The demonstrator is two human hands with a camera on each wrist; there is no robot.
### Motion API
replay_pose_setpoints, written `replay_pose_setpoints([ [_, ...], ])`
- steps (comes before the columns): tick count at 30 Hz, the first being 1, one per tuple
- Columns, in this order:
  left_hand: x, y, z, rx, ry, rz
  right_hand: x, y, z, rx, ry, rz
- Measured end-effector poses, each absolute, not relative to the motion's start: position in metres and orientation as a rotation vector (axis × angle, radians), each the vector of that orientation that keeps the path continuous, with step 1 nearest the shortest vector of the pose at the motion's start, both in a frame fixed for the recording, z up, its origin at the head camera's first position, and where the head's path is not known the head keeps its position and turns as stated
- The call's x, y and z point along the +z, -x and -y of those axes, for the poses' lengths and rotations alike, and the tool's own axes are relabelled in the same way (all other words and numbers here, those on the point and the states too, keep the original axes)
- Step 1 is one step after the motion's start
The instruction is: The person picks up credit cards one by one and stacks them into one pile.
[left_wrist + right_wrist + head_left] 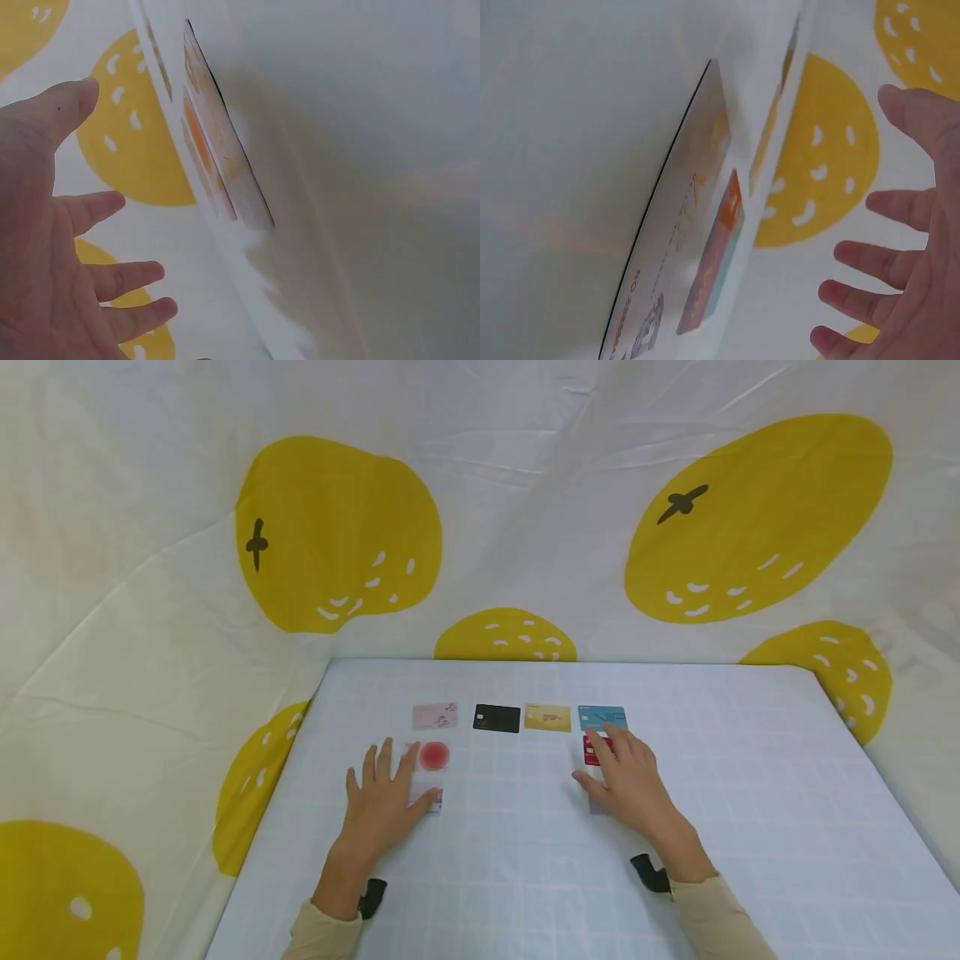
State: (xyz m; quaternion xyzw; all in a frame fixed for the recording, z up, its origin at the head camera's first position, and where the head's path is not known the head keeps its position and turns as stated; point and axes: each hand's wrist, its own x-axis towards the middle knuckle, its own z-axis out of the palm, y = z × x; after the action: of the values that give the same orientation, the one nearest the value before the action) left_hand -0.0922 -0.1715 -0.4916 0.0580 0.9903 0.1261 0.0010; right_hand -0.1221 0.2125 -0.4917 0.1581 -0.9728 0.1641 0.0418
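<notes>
My left hand [381,814] is spread with straight fingers over the left column of cards, partly hiding a card with a red circle [433,756] and a pale purplish card [422,787]. In the left wrist view, its fingers stand off to the side of the nearest card [232,157]. Over the right column, my right hand [637,789] has its fingers spread too. It covers parts of a red card [588,758], a pale grey card [597,807] and the lower edge of a blue VIP card [600,714]. Neither hand holds anything.
Along the back row lie a pink card [433,717], a black card [497,719] and a gold card [547,718]. All rest on a white table [510,852] with a faint grid. Behind it hangs a white cloth [525,527] printed with yellow fruit.
</notes>
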Motion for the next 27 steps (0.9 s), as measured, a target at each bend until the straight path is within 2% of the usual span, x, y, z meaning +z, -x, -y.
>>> replay_pose_setpoints([
  [27, -0.501, 0.085, 0.207, 0.564, -0.188, -3.056, -0.492, 0.137, -0.126, 0.46, -0.752, 2.941],
])
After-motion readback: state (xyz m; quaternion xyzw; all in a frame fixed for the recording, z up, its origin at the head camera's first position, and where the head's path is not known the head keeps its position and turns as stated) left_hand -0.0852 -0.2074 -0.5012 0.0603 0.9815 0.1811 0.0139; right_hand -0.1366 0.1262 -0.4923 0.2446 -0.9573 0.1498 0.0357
